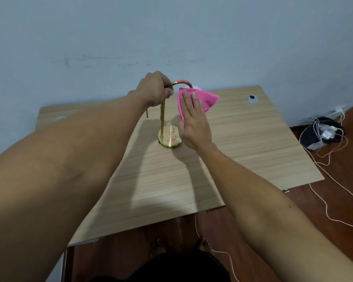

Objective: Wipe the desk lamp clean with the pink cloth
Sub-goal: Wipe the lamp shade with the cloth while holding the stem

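While the pink cloth [200,99] hides the lampshade, the left hand [154,89] steadies the stem [162,121].

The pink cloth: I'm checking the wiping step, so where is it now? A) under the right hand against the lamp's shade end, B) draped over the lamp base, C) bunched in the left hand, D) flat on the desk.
A: the right hand presses the pink cloth against the lamp's shade end, while the left hand grips the lamp at its curved neck.

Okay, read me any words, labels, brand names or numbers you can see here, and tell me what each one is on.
No readable text anywhere.
Lamp base: pink squiggles only, which look like reflections of the cloth, not letters.
Grey disc on the desk: dark spot in its middle, no readable mark.
Adapters on the floor: too small to read.
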Available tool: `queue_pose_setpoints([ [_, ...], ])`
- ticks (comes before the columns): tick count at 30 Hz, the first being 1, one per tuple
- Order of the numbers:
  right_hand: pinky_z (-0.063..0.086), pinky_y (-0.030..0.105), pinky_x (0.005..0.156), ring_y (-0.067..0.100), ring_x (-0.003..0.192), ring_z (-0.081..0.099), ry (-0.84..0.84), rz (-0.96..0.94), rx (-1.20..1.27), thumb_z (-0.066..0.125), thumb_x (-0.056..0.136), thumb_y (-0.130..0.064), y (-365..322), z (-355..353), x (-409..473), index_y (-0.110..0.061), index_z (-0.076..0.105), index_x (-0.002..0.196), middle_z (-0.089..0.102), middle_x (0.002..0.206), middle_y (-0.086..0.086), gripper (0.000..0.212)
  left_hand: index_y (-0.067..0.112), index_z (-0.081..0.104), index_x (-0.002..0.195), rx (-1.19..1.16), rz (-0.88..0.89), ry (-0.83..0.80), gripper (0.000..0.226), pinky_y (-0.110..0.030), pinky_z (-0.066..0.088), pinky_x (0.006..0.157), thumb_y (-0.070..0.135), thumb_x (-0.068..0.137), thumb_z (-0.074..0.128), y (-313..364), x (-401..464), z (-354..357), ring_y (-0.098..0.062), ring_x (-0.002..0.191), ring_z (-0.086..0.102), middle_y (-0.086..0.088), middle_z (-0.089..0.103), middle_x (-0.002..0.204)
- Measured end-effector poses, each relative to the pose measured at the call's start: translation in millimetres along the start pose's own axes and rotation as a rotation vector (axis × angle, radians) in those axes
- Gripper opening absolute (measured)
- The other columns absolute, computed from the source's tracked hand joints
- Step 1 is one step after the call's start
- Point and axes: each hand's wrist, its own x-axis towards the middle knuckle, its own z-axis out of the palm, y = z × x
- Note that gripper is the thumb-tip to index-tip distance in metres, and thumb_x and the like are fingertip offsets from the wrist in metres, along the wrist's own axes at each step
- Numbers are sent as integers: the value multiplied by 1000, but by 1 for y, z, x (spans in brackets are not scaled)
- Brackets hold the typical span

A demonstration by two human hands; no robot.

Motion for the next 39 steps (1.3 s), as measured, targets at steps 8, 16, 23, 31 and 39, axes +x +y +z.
queue_pose_setpoints([
  [8,23,53,127,35,157,23,-93,-265,-167,42,96,-23,45,-14,-27,-1,32,159,30,168,14,67,25,76,85,-1,-1,-5,11,-44,59,89,27,92,68,0,-1,0,-25,88,71,-2,75,87],
  [16,18,49,129,29,158,20,-167,-318,-286,45,99,-31,34,-6,-14,-3,29,160,27,169,10,69,22,77,88,2,-7,-1,11,-43,59,89,26,93,67,1,-3,1,-25,88,71,-3,76,89],
  [23,26,52,126,36,156,25,-132,-348,-174,41,96,-25,53,-22,-25,3,33,157,31,166,17,67,19,77,88,5,-8,-1,12,-41,58,87,23,92,66,2,-3,0,-27,88,71,-4,75,88],
  [31,18,46,130,31,157,23,-356,-422,-260,34,100,-32,66,-4,-36,1,31,158,28,167,18,67,20,78,90,8,0,-10,11,-37,57,87,23,92,67,2,-3,-1,-25,89,71,-3,76,88],
  [39,49,39,67,30,83,63,-125,1042,602,34,99,-22,88,-36,-31,-7,67,87,67,86,11,38,23,77,87,-5,-32,-16,11,-43,58,91,26,91,67,2,-3,0,-23,89,71,-1,76,89],
])
